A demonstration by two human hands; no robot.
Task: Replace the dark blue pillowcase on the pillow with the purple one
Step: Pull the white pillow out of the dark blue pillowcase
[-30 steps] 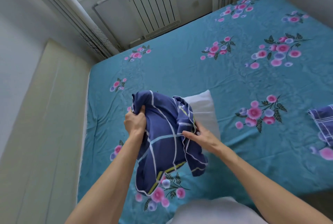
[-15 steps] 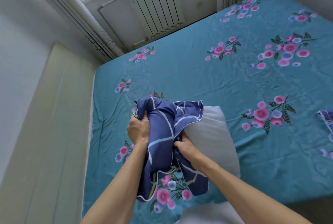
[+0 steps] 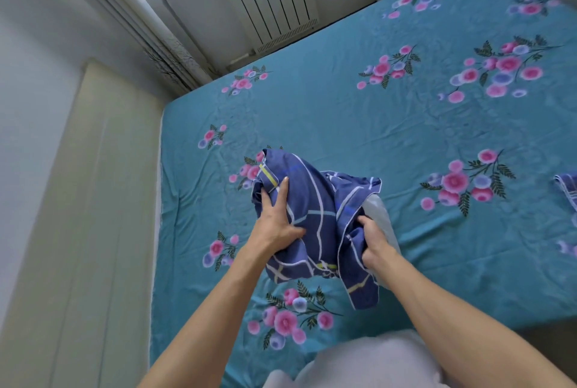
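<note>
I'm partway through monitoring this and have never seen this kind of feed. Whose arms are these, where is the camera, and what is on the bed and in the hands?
There is no machine here: a person works with two bare hands, and the single camera sits on that person's head, looking forward and down. So the arms reaching up from the bottom edge are the wearer's own.

The surface is a bed with a teal flowered sheet. The left hand lies spread on a bunched dark blue pillowcase, its thumb pressed into the cloth. The right hand has a closed grip on the pillowcase's edge. A pale pillow peeks out beside that hand, mostly covered.

At the right edge lies another blue-purple patterned cloth, cut off by the frame. Beyond the bed stands a white radiator.
</note>
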